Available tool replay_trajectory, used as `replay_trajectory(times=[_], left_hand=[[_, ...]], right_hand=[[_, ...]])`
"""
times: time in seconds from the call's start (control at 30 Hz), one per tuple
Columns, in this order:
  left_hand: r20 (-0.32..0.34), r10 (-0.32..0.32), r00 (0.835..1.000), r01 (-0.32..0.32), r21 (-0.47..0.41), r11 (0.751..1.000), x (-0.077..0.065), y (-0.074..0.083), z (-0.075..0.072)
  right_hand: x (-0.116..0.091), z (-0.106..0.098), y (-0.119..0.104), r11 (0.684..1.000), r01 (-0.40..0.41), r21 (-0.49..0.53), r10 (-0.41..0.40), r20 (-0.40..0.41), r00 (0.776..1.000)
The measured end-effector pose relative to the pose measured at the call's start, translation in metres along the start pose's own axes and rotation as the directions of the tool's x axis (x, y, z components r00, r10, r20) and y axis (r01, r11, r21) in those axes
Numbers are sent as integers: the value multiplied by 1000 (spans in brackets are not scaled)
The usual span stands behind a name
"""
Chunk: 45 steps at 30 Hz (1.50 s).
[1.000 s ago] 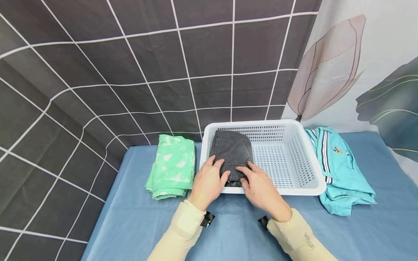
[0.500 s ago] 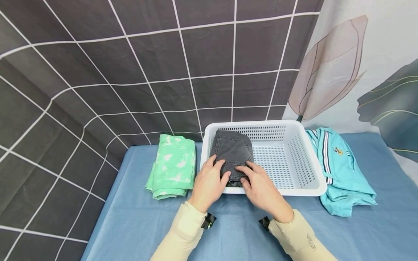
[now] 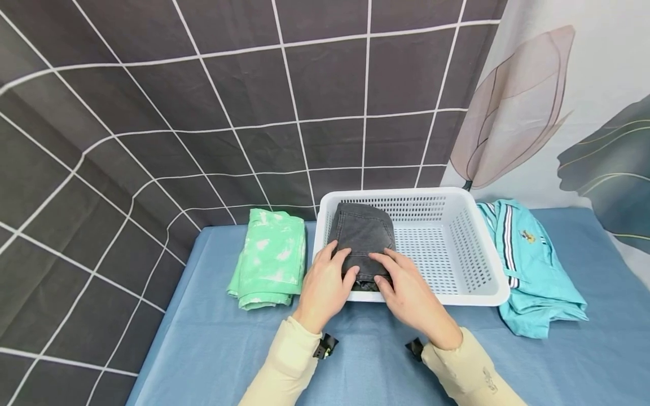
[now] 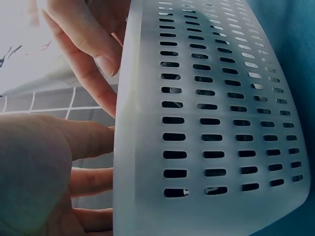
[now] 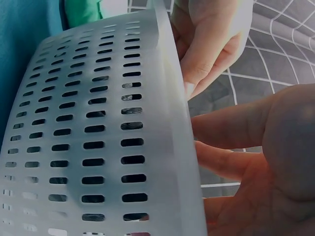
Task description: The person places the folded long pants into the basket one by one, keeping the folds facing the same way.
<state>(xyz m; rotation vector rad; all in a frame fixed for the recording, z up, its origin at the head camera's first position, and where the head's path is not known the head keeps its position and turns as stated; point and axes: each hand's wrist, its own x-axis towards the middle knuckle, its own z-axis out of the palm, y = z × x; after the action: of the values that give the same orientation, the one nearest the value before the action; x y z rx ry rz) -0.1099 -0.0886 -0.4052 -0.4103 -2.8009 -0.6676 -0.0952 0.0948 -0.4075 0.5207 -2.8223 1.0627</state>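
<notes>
A folded dark grey denim garment [image 3: 363,228] with a stitched pocket lies in the left part of the white plastic basket [image 3: 477,300]. My left hand [image 3: 322,287] rests on its near left side, fingers spread over the cloth. On the near right side of the denim, my right hand [image 3: 410,288] touches it with fingertips and thumb. From the left wrist, the slotted basket wall [image 4: 147,118] hides the fingertips of my left hand [image 4: 39,167]. Likewise, the basket rim [image 5: 174,118] covers the fingertips of my right hand [image 5: 256,142] in the right wrist view.
A folded green cloth [image 3: 274,254] with white patches lies left of the basket. To the right is a turquoise shirt [image 3: 540,276] with striped trim. A blue cover [image 3: 203,349] spreads under everything, and a dark grid-patterned curtain [image 3: 325,90] hangs behind.
</notes>
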Motion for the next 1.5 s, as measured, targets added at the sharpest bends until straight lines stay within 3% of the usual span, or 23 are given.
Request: replay_trajectory(times=[0.27, 0.77, 1.3, 1.5], left_hand=[[-37, 26, 999, -26, 5, 1000, -1, 1, -2], [-57, 50, 997, -50, -1, 999, -2, 8, -6], [-98, 71, 993, -77, -58, 995, -5, 18, -10], [-80, 59, 995, -65, -87, 994, -10, 24, -10]], right_hand=[[-3, -5, -1, 1000, 28, -5, -28, -27, 999], [-9, -13, -1, 1000, 5, 11, -5, -27, 1000], [-13, -28, 4, 1000, 2, -9, -2, -65, 998], [-18, -32, 6, 1000, -6, -1, 6, -73, 997]])
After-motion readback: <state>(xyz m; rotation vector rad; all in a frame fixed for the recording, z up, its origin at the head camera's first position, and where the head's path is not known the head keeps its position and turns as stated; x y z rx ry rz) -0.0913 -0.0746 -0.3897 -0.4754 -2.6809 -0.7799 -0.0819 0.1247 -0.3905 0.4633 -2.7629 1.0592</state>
